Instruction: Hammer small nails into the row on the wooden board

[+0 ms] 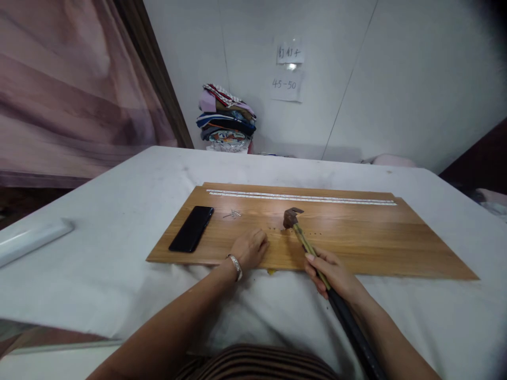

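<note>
My right hand [331,273] is closed round the handle of a hammer [301,235], whose rusty head rests on or just above a wooden board [368,240] near a row of small nail heads. My left hand [249,247] lies on the board's near edge with its fingers curled under; whether it holds a nail is hidden. A bracelet sits on that wrist. Several loose nails [233,214] lie on the board a little beyond my left hand.
A black phone [191,228] lies on the board's left end. A pale strip [301,197] runs along the board's far edge. The board rests on a white-covered table [119,211]. Folded clothes [225,119] are stacked by the wall. A white tray-like object [31,237] sits at far left.
</note>
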### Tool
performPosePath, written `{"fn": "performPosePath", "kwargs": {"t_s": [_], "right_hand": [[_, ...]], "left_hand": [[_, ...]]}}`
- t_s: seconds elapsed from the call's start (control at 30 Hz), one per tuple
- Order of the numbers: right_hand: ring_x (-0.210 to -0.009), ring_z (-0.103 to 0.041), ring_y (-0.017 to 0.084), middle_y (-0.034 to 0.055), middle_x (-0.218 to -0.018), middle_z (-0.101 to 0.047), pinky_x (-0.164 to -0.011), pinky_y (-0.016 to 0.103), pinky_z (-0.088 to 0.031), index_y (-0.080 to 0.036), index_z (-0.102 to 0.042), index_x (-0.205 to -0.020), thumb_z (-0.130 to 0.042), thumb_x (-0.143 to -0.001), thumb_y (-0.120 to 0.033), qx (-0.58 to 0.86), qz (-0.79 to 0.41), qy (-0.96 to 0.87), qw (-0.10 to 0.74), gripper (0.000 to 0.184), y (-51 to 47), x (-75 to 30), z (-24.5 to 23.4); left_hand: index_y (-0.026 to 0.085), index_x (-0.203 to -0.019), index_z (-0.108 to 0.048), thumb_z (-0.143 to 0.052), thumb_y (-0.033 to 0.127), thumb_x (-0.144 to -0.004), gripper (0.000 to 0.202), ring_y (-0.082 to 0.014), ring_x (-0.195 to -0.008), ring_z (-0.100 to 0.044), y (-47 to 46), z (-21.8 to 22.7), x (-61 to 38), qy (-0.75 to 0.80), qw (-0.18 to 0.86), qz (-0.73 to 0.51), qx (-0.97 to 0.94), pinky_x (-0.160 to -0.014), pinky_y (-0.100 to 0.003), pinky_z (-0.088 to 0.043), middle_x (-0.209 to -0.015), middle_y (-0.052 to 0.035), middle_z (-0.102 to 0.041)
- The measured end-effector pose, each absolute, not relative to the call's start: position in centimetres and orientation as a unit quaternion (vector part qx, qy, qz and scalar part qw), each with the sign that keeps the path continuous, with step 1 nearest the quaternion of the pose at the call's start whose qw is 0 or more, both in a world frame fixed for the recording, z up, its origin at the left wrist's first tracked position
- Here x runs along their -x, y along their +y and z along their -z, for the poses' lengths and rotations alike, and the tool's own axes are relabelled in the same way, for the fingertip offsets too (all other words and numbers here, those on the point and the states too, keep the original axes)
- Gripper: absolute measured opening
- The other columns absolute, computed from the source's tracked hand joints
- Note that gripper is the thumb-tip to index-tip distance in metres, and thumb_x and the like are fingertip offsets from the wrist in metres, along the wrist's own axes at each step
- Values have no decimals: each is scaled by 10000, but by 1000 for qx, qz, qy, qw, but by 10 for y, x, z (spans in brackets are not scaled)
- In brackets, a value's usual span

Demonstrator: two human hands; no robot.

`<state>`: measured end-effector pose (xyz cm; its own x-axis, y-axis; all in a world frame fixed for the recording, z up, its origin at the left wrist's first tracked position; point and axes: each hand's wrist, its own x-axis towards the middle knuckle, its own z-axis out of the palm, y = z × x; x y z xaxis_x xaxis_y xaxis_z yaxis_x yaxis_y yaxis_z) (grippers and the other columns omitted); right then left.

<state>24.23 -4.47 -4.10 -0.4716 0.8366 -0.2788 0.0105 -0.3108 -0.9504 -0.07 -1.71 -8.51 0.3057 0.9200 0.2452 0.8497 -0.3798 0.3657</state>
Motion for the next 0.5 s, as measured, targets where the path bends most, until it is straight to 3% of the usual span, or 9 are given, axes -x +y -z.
{"fn": "performPosePath", "kwargs": {"t_s": [0.5], "right_hand": [[-290, -337, 22, -89, -539, -438, -261, 146, -353, -197, -438, -685, -579, -792, -539, 425, -692, -506, 292, 385, -45, -242, 38]], "left_hand": [[195, -736, -528, -524, 284, -871, 161, -153, -744, -538, -17, 85, 1, 538, 86, -198, -815, -700, -279, -412, -752, -16, -560]]}}
